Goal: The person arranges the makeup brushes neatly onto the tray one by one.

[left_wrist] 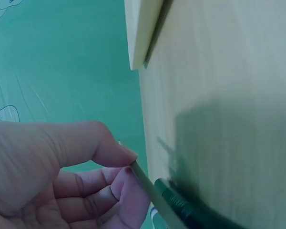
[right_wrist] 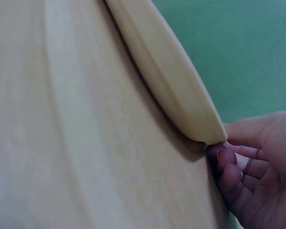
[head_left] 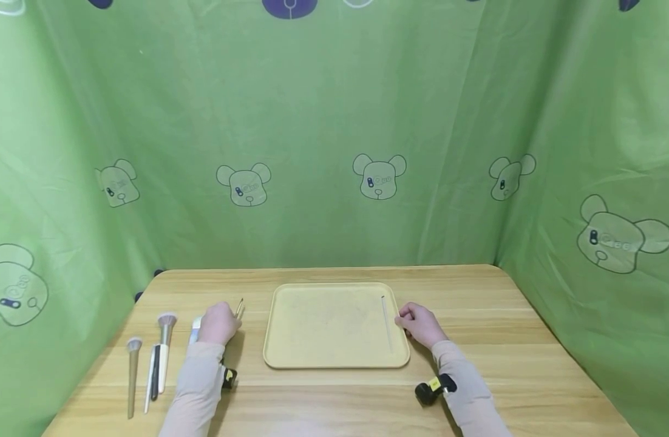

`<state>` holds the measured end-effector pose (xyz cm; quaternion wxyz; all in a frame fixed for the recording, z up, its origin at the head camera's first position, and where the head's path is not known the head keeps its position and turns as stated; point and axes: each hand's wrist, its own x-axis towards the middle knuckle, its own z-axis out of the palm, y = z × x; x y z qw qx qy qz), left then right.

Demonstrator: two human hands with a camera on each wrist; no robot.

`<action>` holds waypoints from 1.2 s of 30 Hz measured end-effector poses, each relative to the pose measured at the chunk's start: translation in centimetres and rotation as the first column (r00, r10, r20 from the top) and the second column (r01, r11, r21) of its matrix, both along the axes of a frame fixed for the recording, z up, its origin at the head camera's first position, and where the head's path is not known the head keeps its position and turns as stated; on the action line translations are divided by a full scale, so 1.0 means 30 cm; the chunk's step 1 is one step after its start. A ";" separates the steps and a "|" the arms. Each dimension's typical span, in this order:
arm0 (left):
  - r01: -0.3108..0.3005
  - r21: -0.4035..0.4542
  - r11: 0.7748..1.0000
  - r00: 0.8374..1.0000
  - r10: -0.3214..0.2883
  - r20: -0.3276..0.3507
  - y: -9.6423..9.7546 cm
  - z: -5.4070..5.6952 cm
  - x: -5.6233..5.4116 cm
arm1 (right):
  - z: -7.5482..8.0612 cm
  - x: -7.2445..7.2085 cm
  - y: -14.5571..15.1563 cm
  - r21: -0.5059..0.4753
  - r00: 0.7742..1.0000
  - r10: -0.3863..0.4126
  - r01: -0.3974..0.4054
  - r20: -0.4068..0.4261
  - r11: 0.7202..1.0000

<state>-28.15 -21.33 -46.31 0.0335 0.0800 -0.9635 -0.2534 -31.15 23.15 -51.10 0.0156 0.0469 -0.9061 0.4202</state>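
A: Which element is largest?

B: The green curtain (head_left: pixel 323 109), printed with bear heads (head_left: pixel 379 188); it stands behind and on both sides of a wood-grained table (head_left: pixel 323 400).

A: And upon the table?

B: A pale yellow tray (head_left: pixel 323 328), rectangular with rounded corners, lies near the middle, between the two hands.

A: How are the arms arranged?

B: Both wear light sleeves (head_left: pixel 468 388), with a black wrist camera (head_left: pixel 435 388) visible at each. The right hand (head_left: pixel 419 323) grips the tray's right rim — thumb and bent fingers closed on the edge. The left hand (head_left: pixel 218 325), to the left of the tray and apart from it, is closed in a pinch.

A: What lies left of that hand?

B: Two broad-headed brushes: a tan brush (head_left: pixel 133 376), outermost, and a white-handled brush (head_left: pixel 164 352) with a silvery ferrule. Between them lie a slim white tool (head_left: pixel 149 379) and a slim black tool (head_left: pixel 155 371), side by side. A blue-and-white object (head_left: pixel 195 331) is partly hidden by the left hand.

A: And the smallest items?

B: A thin pale rod (head_left: pixel 387 325), dark at its far end, lies inside the tray along the right side. The left hand pinches a slender tan tool (left_wrist: pixel 150 188) between thumb and fingers — its tip is too small to identify.
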 end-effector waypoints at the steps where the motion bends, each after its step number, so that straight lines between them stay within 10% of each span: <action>1: 0.001 0.008 1.000 1.000 -0.001 -0.005 0.001 0.001 -0.002 | 0.000 0.000 -0.001 -0.001 1.000 -0.003 0.003 0.002 1.000; 25: 0.069 0.202 0.977 0.997 -0.063 -0.040 0.158 0.057 -0.056 | -0.010 -0.004 0.006 0.002 1.000 0.000 0.000 -0.001 1.000; 36: 0.113 0.373 0.921 0.993 -0.111 -0.026 0.316 0.067 -0.080 | -0.010 -0.006 0.007 0.004 1.000 -0.004 0.004 -0.003 1.000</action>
